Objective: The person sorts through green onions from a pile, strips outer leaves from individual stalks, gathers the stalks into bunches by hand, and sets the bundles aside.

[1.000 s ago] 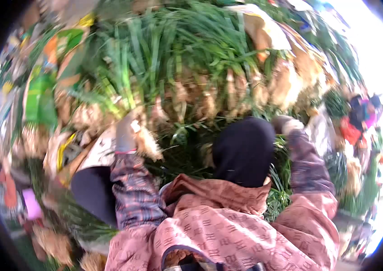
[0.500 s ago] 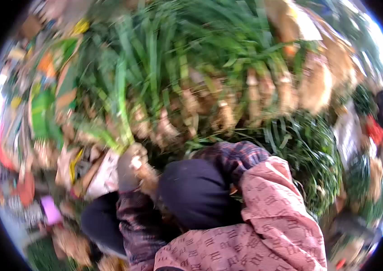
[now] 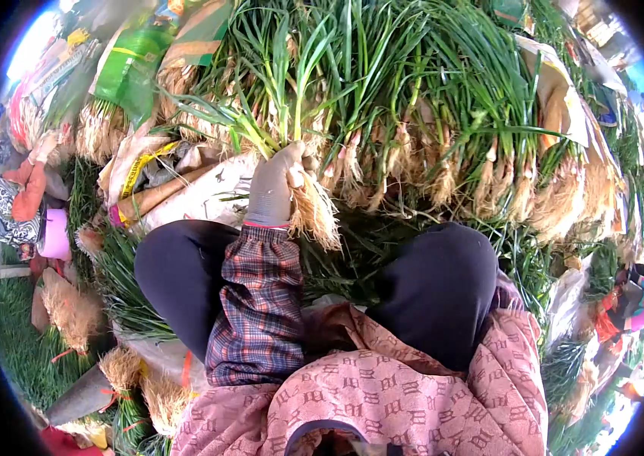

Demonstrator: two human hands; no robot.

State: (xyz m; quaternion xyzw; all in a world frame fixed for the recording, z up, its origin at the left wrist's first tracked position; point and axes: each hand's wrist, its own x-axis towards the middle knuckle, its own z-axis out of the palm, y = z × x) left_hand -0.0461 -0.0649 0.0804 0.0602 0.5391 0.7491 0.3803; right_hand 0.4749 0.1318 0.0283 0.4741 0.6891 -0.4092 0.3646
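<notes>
My left hand (image 3: 272,186), in a grey glove, is closed round a small bunch of green-leaved plants (image 3: 291,106). Their pale, stringy roots (image 3: 314,213) hang out at the right of the fist, and the leaves point up and away. Beyond it lies a long row of similar plants (image 3: 413,114), roots toward me. My right hand is out of sight; only a bit of its plaid sleeve (image 3: 507,295) shows beside my right knee.
Cut green leaves (image 3: 352,251) lie between my dark-trousered knees. White and yellow sacking (image 3: 200,197) is beyond my left knee. Tied bundles (image 3: 128,372) lie at the lower left. A person in orange sleeves (image 3: 27,190) is at the far left; others are at the far right.
My left hand still grips the bunch and now stands higher in view. My right arm, first stretched forward, then bent across my right knee, has drawn back to the far side of that knee.
</notes>
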